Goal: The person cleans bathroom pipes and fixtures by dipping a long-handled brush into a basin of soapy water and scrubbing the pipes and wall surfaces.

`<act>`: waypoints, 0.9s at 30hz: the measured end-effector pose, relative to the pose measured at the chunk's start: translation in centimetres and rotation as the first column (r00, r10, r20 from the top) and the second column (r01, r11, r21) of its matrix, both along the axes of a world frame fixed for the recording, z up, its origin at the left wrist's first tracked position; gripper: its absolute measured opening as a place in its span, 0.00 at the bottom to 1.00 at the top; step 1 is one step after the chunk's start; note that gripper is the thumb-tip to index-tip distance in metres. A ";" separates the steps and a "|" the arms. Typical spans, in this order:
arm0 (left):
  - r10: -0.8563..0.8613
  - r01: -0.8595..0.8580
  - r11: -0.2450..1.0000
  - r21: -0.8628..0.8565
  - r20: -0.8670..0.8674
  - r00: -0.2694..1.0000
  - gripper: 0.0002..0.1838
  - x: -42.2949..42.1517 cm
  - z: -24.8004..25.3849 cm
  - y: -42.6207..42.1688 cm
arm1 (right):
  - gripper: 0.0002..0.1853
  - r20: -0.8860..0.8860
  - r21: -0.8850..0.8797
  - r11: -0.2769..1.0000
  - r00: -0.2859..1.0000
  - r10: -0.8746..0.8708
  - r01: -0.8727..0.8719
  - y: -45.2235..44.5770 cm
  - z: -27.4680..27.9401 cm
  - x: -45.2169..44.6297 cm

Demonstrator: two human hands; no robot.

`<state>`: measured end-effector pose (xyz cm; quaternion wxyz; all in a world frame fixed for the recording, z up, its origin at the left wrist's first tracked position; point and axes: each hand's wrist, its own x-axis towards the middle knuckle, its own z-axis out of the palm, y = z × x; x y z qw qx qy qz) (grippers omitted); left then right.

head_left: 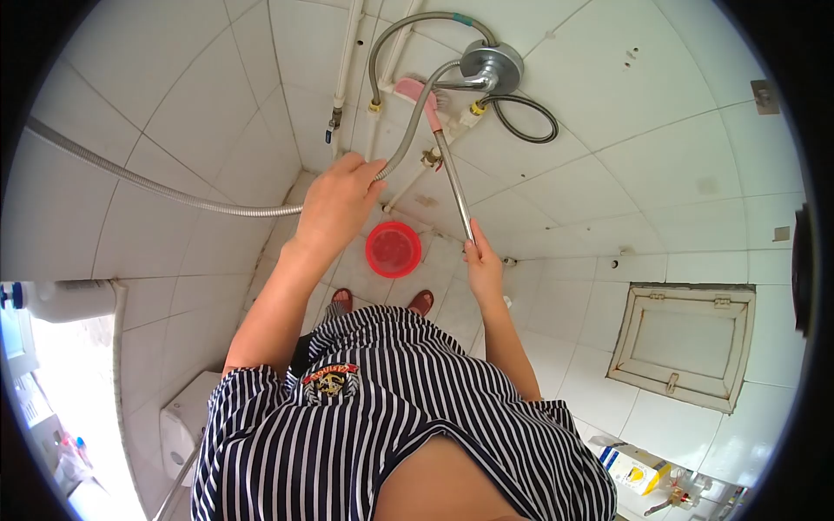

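Observation:
My left hand (337, 207) is closed around a flexible metal shower hose (178, 193), which runs off to the left and up to the chrome shower mixer (492, 71) on the wall. In my right hand (483, 269) is the metal handle of a long scrub brush (454, 187). Its pink head, with pale bristles, is raised beside the mixer, partly behind the hose; whether the bristles touch anything I cannot tell.
A red basin (371, 236) stands on the tiled floor beyond my feet. White pipes with valves (334, 122) run along the wall. A dark looped hose (549, 122) hangs right of the mixer. At right are a framed hatch (682, 343) and a yellow-and-white box (632, 469).

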<state>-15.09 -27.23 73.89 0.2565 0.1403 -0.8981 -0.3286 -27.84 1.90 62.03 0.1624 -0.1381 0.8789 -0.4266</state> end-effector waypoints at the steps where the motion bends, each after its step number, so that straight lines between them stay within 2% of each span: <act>1: 0.005 -0.005 1.000 -0.008 0.000 1.000 0.15 -0.1 0.2 0.0 | 0.27 0.007 -0.036 0.999 1.000 -0.005 0.005 -0.5 0.4 -0.2; 5: -0.004 0.004 1.000 -0.014 -0.040 0.999 0.14 -0.1 0.9 0.0 | 0.26 -0.076 -0.122 0.993 0.997 -0.009 0.000 -1.3 1.4 -0.1; 8: 0.002 -0.003 1.000 -0.011 -0.075 0.997 0.14 -0.1 1.2 0.0 | 0.27 -0.071 -0.055 0.998 0.997 0.002 -0.006 -1.3 0.1 -0.3; 10: 0.012 -0.013 1.000 -0.017 -0.068 0.998 0.14 0.0 1.1 -0.1 | 0.26 0.066 -0.039 0.999 0.998 0.023 -0.020 -1.5 0.4 -0.3; 13: 0.022 -0.024 0.999 -0.033 -0.047 0.999 0.14 0.0 1.3 -0.2 | 0.27 -0.051 -0.123 0.992 0.999 -0.006 0.000 -1.8 2.0 0.3; 16: 0.022 -0.023 0.999 -0.029 -0.034 0.999 0.14 -0.1 1.3 0.1 | 0.27 -0.031 -0.066 0.998 0.999 -0.013 0.011 -2.1 2.5 0.5; 19: 0.020 -0.022 0.999 -0.028 -0.045 0.999 0.14 -0.4 1.3 0.3 | 0.26 0.027 -0.004 1.000 0.999 0.027 -0.027 -1.8 0.7 -0.2; 23: 0.020 -0.020 1.000 -0.009 -0.025 0.999 0.13 -1.1 1.6 1.2 | 0.26 0.037 -0.089 0.996 0.999 0.004 0.000 -1.2 2.1 0.1; 25: 0.009 -0.010 1.000 -0.011 -0.043 0.999 0.13 -1.3 1.5 1.4 | 0.25 -0.012 -0.159 0.987 1.000 -0.004 0.002 -1.5 2.1 -0.1; 26: 0.001 -0.002 1.000 -0.015 -0.063 0.998 0.13 -1.5 1.4 1.6 | 0.25 -0.009 -0.161 0.987 1.000 -0.013 0.011 -1.0 1.3 -0.2; 27: -0.004 0.002 1.000 -0.019 -0.065 0.998 0.13 -1.6 1.5 1.7 | 0.25 0.006 -0.085 0.996 1.000 0.010 -0.010 -0.8 0.8 -0.5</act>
